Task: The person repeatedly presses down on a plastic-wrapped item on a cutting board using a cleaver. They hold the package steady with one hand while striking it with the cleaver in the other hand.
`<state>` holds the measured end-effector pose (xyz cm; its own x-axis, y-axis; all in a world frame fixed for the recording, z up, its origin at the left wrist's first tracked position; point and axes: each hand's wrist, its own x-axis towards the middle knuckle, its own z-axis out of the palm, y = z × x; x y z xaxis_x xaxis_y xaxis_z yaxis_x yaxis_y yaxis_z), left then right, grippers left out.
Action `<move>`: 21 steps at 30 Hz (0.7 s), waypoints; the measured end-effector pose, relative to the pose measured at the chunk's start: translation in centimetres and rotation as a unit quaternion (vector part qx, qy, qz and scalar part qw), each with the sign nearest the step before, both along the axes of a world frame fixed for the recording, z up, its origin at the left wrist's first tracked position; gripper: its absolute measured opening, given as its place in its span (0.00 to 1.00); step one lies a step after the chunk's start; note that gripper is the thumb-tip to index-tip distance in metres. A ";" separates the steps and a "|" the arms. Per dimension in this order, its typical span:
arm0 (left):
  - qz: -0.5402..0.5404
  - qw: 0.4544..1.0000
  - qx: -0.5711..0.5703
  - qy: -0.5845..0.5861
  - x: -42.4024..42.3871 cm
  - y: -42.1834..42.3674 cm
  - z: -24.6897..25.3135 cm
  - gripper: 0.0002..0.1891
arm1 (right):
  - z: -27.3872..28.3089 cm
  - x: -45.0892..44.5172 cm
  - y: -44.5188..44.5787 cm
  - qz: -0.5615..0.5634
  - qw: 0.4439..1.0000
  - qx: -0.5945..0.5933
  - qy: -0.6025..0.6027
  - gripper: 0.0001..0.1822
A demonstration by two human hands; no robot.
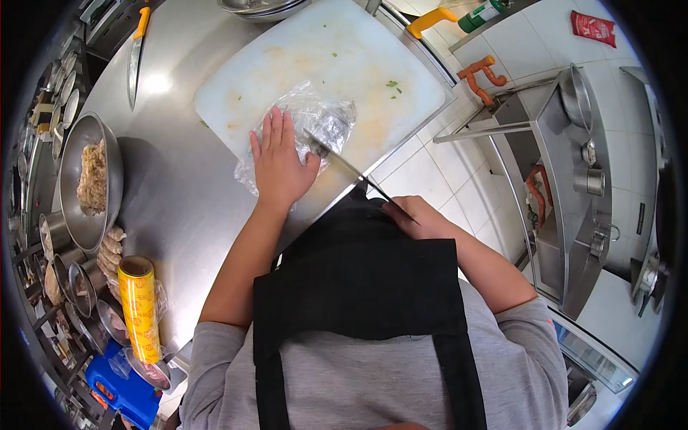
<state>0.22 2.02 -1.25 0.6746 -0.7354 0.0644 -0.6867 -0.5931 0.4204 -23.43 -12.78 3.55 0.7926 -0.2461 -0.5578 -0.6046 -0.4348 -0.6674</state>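
My left hand [279, 161] lies flat, palm down, on a crumpled sheet of clear plastic wrap [293, 102]. The wrap is spread over the near left part of a white cutting board [376, 59], with one edge hanging past the board onto the steel. In my right hand [416, 217], close to the black apron, is a long knife [344, 161], seen nearly edge-on. Its tip reaches over the bunched wrap, just right of my left thumb; whether it touches the wrap I cannot tell. Small green leaf bits [392, 84] dot the board.
On the steel table [177, 145] are a yellow-handled knife [137, 54], a metal bowl of minced meat [91, 177] and a yellow roll of film [140, 312]. Stacked metal bowls [263, 8] stand beyond the board. Another yellow handle [432, 22] juts past its far right edge.
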 end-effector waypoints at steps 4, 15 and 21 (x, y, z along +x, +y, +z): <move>0.002 1.000 0.002 0.001 0.1 0.0 -0.1 0.44 | 1.4 0.4 0.6 -0.036 0.997 0.030 0.060 0.21; 0.001 0.998 -0.065 0.007 -0.1 0.1 0.3 0.42 | 0.7 0.5 -2.4 -0.036 0.999 0.029 0.008 0.22; -0.089 0.994 0.013 -0.064 -0.3 0.2 0.9 0.33 | 1.7 1.8 -3.8 -0.183 0.954 0.178 0.155 0.20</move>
<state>-0.09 2.20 -0.37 0.5207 -0.8452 0.1206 -0.8288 -0.4665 0.3090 -21.58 -16.61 5.22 0.4730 -0.2257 -0.8517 -0.8650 0.0648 -0.4976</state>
